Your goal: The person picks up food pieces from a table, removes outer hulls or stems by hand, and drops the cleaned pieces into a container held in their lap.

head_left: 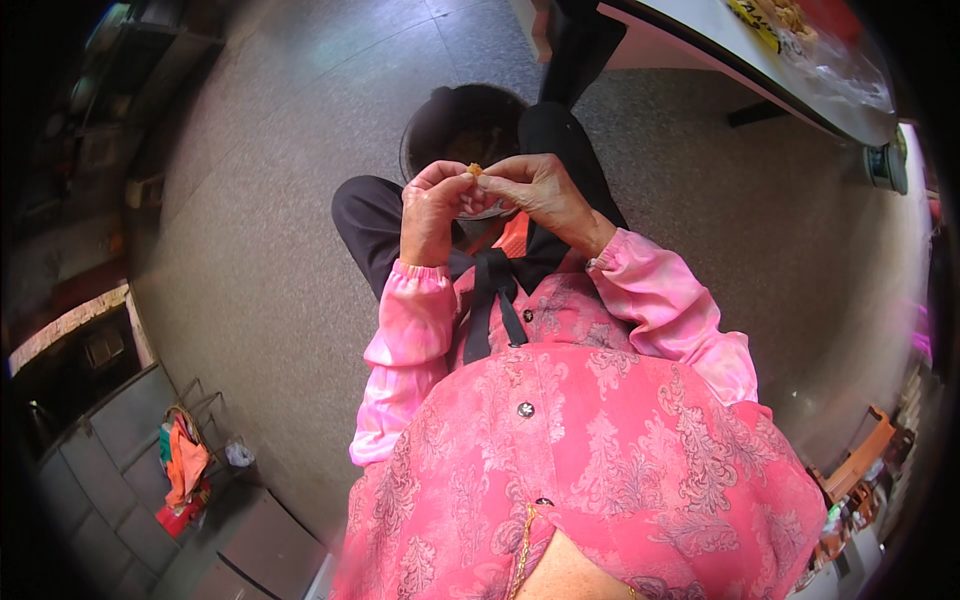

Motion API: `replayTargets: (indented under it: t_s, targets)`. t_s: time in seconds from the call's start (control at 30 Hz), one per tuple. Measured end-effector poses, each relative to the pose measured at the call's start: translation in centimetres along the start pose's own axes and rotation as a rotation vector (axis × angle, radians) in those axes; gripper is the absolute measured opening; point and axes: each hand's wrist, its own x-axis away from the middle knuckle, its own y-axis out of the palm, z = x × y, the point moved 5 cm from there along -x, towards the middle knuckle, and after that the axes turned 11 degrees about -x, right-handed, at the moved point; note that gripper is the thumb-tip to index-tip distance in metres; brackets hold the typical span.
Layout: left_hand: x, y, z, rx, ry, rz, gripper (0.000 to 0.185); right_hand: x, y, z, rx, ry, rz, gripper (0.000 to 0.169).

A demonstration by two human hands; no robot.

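Note:
Between the fingertips of both my hands is a small golden-brown piece, apparently food. My left hand pinches it from the left, with the other fingers curled below. On the other side, my right hand meets it with thumb and forefinger. Just beyond and below the hands, a dark round tub stands on the floor between my legs. Its inside is too dark to make out well. Part of an orange perforated plastic object shows under my wrists, mostly hidden.
A white-topped table stands at the upper right, with a clear plastic bag of golden-brown pieces on it. A round tin is by its corner. Orange cloth hangs at the lower left. Grey flooring surrounds me.

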Motion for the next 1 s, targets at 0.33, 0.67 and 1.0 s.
replayTargets:
  t_s: [0.33,0.67,1.0]
  targets:
    - [0.1,-1.6,0.6,-0.198,0.143,0.333,0.007,0.2,0.8,-0.4,0.368,-0.207,0.072,0.017]
    - [-0.2,-0.9,1.8,-0.349,0.273,0.219,0.015,-0.8,-0.6,0.2,0.328,-0.116,0.133,0.016]
    - [-0.2,0.3,2.7,-0.416,0.240,0.124,0.014,-0.9,0.1,-0.5,0.554,-0.390,0.122,0.013]
